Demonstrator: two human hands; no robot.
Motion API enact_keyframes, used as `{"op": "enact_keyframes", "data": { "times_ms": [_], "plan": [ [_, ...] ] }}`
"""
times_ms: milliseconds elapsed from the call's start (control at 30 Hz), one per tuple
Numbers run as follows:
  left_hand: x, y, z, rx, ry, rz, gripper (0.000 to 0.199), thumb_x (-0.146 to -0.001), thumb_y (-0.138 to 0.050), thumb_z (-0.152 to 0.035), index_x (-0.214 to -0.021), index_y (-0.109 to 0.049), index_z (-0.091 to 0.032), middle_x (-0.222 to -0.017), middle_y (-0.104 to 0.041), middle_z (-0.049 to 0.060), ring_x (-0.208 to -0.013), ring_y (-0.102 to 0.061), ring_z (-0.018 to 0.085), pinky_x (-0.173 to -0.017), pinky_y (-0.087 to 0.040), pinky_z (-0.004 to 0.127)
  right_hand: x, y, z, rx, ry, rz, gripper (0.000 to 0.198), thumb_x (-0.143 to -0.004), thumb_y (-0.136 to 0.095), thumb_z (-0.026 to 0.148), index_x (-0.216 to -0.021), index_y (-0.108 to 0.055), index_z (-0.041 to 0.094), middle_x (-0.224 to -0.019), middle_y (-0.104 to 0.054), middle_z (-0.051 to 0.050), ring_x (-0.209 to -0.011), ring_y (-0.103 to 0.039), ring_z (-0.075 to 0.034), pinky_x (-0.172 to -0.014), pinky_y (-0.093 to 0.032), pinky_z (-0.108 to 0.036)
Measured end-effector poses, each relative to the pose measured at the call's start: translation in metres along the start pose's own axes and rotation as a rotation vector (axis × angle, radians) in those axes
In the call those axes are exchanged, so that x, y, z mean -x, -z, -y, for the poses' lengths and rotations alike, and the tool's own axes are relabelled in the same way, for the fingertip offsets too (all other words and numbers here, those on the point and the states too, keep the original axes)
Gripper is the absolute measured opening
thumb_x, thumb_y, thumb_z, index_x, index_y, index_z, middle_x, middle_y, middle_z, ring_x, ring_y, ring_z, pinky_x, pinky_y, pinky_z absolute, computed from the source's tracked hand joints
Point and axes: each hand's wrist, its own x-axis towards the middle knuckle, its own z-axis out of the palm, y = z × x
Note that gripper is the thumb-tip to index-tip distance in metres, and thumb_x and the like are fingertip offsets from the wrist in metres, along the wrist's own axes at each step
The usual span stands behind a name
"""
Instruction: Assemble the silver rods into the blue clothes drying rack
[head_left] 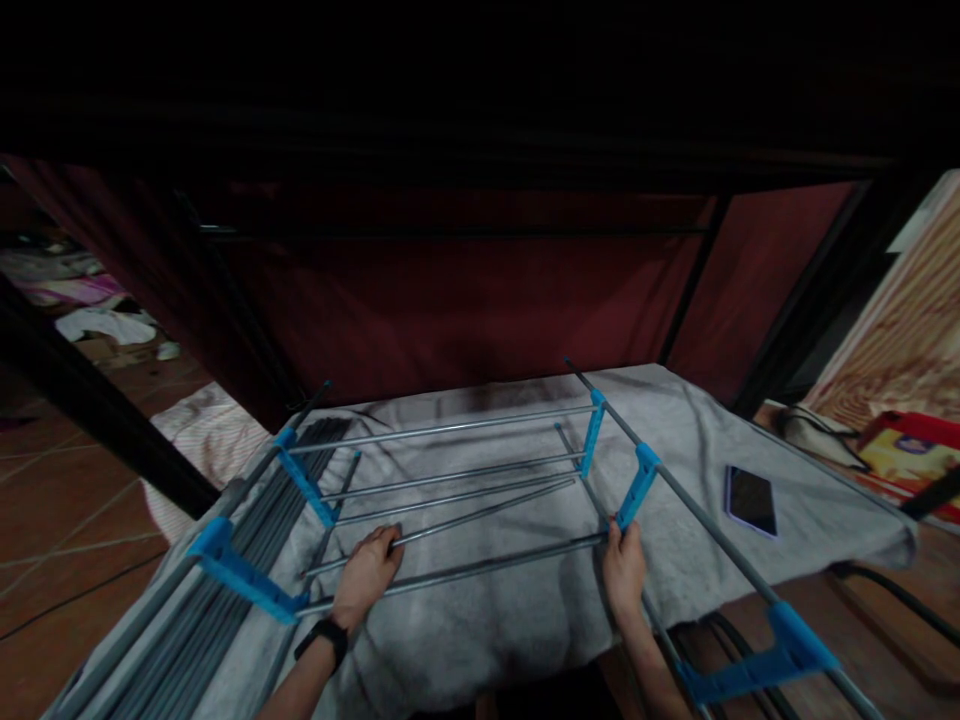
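Note:
A frame of grey metal tubes joined by blue plastic brackets lies on a grey cloth. My left hand (pixel 367 573), with a black watch (pixel 322 643) at the wrist, is closed around a thin metal tube (pixel 480 513) that slants across the frame. The tube's far end is near the right-hand side tube, seemingly apart from any bracket. My right hand (pixel 624 572) is closed at the lower end of a blue bracket (pixel 639 487), where a crossbar (pixel 495 563) meets it. Another blue bracket (pixel 244 572) joins the left side tubes. My palms hide parts of these joints.
Several loose grey tubes (pixel 206 610) lie in a bundle at the left. A phone (pixel 751 500) rests on the cloth (pixel 690 420) at the right. Dark posts and a red panel (pixel 465 310) stand behind. A red and yellow package (pixel 911 465) is at the far right.

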Motion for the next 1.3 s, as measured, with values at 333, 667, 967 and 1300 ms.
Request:
{"op": "enact_keyframes", "data": {
  "times_ms": [333,667,967,1300],
  "plan": [
    [0.002,0.0,0.001,0.014,-0.029,-0.019,0.013,-0.092,-0.048,-0.019,-0.096,-0.061,-0.021,-0.107,-0.068,0.006,-0.102,-0.064,0.019,-0.096,-0.043,0.029,-0.005,-0.003,-0.001,0.085,0.077,-0.005,0.034,-0.091,-0.05,0.06,-0.088,-0.05,0.026,-0.079,-0.062,-0.005,-0.078,-0.057,-0.025,-0.074,-0.041,-0.035],
    [0.003,-0.004,0.002,0.022,-0.017,-0.053,0.014,-0.091,-0.05,-0.017,-0.094,-0.064,-0.019,-0.101,-0.068,0.006,-0.098,-0.064,0.019,-0.093,-0.043,0.03,-0.017,-0.011,-0.02,0.215,0.183,0.026,0.045,-0.092,-0.033,0.067,-0.092,-0.046,0.025,-0.082,-0.06,-0.007,-0.076,-0.056,-0.026,-0.069,-0.038,-0.036],
    [0.002,-0.006,0.005,0.04,-0.025,-0.074,0.013,-0.091,-0.052,-0.019,-0.095,-0.065,-0.019,-0.1,-0.068,0.007,-0.099,-0.064,0.02,-0.094,-0.044,0.031,-0.02,-0.013,-0.019,0.078,0.229,0.028,0.035,-0.086,-0.048,0.054,-0.101,-0.053,0.023,-0.098,-0.063,-0.011,-0.1,-0.058,-0.031,-0.092,-0.045,-0.046],
    [0.005,-0.007,0.003,0.064,-0.069,-0.091,0.018,-0.094,-0.05,-0.022,-0.1,-0.067,-0.019,-0.103,-0.07,0.009,-0.099,-0.065,0.022,-0.093,-0.045,0.032,0.046,-0.011,-0.014,-0.042,0.404,0.05,0.048,-0.087,-0.049,0.035,-0.133,-0.051,0.019,-0.131,-0.05,-0.017,-0.122,-0.049,-0.031,-0.106,-0.041,-0.053]
  ]
}}
